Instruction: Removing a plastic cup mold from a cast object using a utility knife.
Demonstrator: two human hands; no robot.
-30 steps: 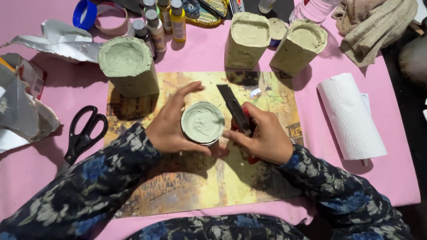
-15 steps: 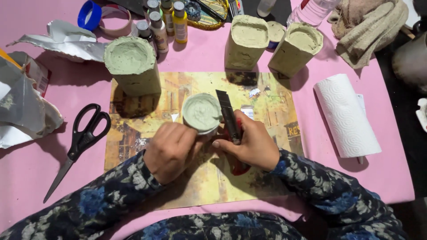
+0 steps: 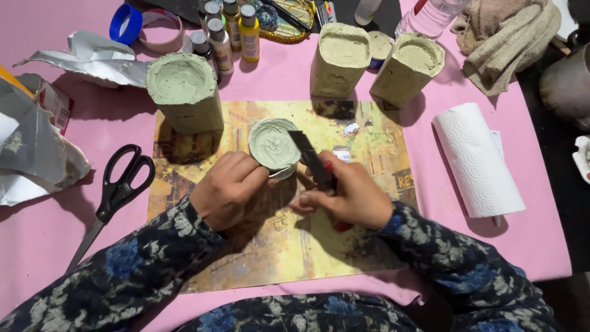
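Far left, crumpled silver foil packaging (image 3: 34,154) lies on the pink tablecloth (image 3: 270,80). Beside it, black-handled scissors (image 3: 114,190) rest with the blades shut, points toward the table's near edge. A tall cylinder coated in pale green paste (image 3: 184,92) stands upright at the top left corner of the yellow printed mat (image 3: 276,246).

Left hand (image 3: 224,190), in a dark floral sleeve, is curled tight around the side of a small round tin filled with pale green paste (image 3: 273,144); the tin sits on the mat near its upper middle, fingers clamped on its near wall. Right hand (image 3: 347,197) is closed on a flat dark spatula blade (image 3: 310,158), which slants up-left so its tip touches the tin's right rim.

Behind, small paint bottles (image 3: 230,31) stand in a cluster. Two more paste-coated containers (image 3: 375,61) stand at the mat's top edge. Far right, a white paper towel roll (image 3: 476,160) lies on its side, well apart from the hands.
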